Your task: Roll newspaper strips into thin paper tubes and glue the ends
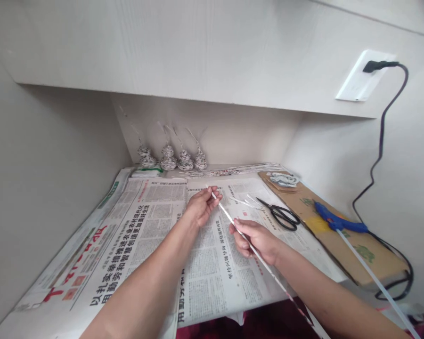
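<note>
A long thin rolled paper stick [268, 269] slants from the middle of the table down to the lower right. Near its upper end, my left hand [205, 205] pinches it between thumb and fingers. Further down the stick, my right hand [251, 237] is closed around it. Under both hands lie spread newspapers [212, 282]. Black-handled scissors [281, 214] rest to the right of my hands, beside a few short white paper strips [247, 201].
Several woven paper gourds [185, 161] stand along the back wall, left of a bundle of paper sticks [233, 169]. On the right, a blue glue gun [339, 220] lies on cardboard [371, 268]; a black cord [382, 136] runs up to the wall socket [360, 84].
</note>
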{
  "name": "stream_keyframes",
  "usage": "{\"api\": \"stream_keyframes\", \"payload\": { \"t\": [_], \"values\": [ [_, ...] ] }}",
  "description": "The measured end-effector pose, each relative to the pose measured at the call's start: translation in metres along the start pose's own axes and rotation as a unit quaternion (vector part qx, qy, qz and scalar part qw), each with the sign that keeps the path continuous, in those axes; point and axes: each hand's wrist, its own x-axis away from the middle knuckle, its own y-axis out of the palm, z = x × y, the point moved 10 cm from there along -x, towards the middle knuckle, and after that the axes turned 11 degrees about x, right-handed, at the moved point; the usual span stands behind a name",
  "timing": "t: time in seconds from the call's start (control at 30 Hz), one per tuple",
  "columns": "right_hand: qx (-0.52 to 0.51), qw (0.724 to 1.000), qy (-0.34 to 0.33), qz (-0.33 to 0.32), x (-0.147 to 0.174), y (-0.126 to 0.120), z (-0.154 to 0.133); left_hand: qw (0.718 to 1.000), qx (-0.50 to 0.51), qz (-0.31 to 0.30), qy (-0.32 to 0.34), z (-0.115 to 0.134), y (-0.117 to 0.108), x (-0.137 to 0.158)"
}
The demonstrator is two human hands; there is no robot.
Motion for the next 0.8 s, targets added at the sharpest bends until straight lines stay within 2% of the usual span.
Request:
{"api": "stream_keyframes", "payload": {
  "t": [0.1, 0.13, 0.27, 0.43, 0.47, 0.6, 0.63, 0.73, 0.8],
  "values": [
    [0.069, 0.996, -0.028, 0.055, 0.0, -0.011, -0.007, 1.0, -0.006, -0.005, -0.002, 0.0, 0.001, 0.0],
    [0.062, 0.996, -0.025, 0.059, -0.001, -0.012, -0.006, 1.0, -0.007, -0.009, -0.003, -0.001, 0.002, 0.0],
    [-0.054, 0.998, 0.022, -0.006, -0.001, 0.0, 0.003, 1.0, -0.008, -0.02, -0.016, -0.004, 0.004, 0.001],
    [0.083, 0.994, -0.027, 0.065, -0.002, -0.015, -0.007, 0.999, -0.011, -0.031, -0.028, -0.008, 0.007, 0.002],
    [0.062, 0.996, -0.023, 0.055, -0.003, -0.014, -0.006, 0.999, -0.011, -0.033, -0.03, -0.009, 0.007, 0.002],
    [-0.091, 0.994, 0.014, -0.064, -0.005, 0.008, 0.002, 0.999, -0.012, -0.033, -0.037, -0.012, 0.008, 0.004],
    [-0.079, 0.995, 0.009, -0.062, -0.005, 0.007, 0.001, 0.999, -0.013, -0.031, -0.038, -0.013, 0.008, 0.004],
    [0.022, 0.999, -0.023, 0.007, -0.008, -0.007, -0.006, 0.999, -0.013, -0.027, -0.04, -0.014, 0.008, 0.006],
    [0.005, 1.0, -0.019, 0.001, -0.01, -0.007, -0.005, 0.999, -0.012, -0.028, -0.042, -0.015, 0.009, 0.007]
  ]
}}
